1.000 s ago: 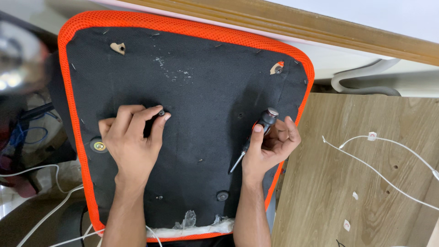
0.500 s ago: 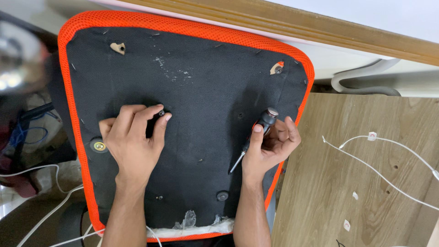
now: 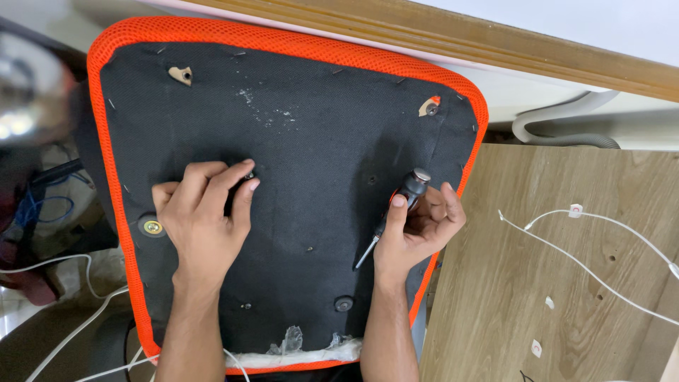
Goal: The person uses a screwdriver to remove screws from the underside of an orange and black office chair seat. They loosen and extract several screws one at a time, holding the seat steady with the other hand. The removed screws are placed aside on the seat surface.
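1. Wood-grain panel [image 3: 566, 283] sat right of an upturned orange-edged chair seat [image 3: 297, 141].
2. Left hand [image 3: 201, 219] lay on it, fingertips [image 3: 249, 185] pinched together on a small screw [image 3: 250, 175].
3. Right hand [image 3: 417, 230] was curled tight around a screwdriver [image 3: 396, 209], its tip poking out below the fingers.

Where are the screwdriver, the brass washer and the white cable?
screwdriver [image 3: 396, 205], head view, on its black handle in the right hand.
brass washer [image 3: 152, 227], head view, on its centre by the seat's left edge.
white cable [image 3: 587, 267], head view, mid-run on the wooden panel.
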